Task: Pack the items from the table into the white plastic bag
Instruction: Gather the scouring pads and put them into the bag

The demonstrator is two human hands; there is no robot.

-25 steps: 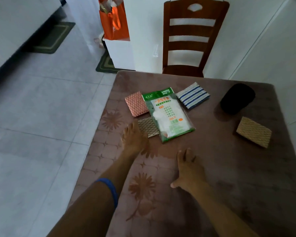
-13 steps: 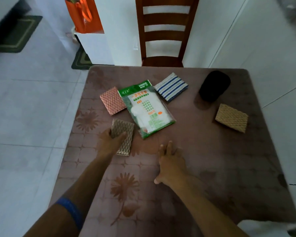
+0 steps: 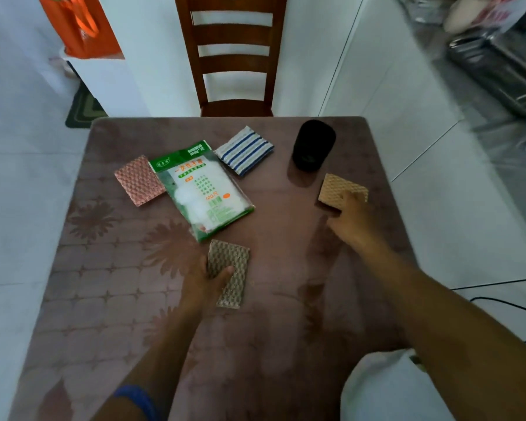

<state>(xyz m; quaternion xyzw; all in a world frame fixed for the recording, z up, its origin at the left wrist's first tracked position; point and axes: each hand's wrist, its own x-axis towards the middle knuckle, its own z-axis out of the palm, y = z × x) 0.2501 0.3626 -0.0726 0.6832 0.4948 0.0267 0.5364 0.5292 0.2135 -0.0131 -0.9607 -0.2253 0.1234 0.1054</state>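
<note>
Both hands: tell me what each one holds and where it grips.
Left hand holds the olive-brown scouring pad at its left edge, thumb on top. Right hand grips the tan scouring pad at its near edge.

A brown desk (image 3: 110, 299) with a flower pattern carries a pink pad (image 3: 138, 180), a green packet (image 3: 202, 189) and a striped cloth (image 3: 244, 150). A black cup (image 3: 313, 145), a tan pad (image 3: 337, 189) and a brown pad (image 3: 230, 265) also lie on it.
</note>
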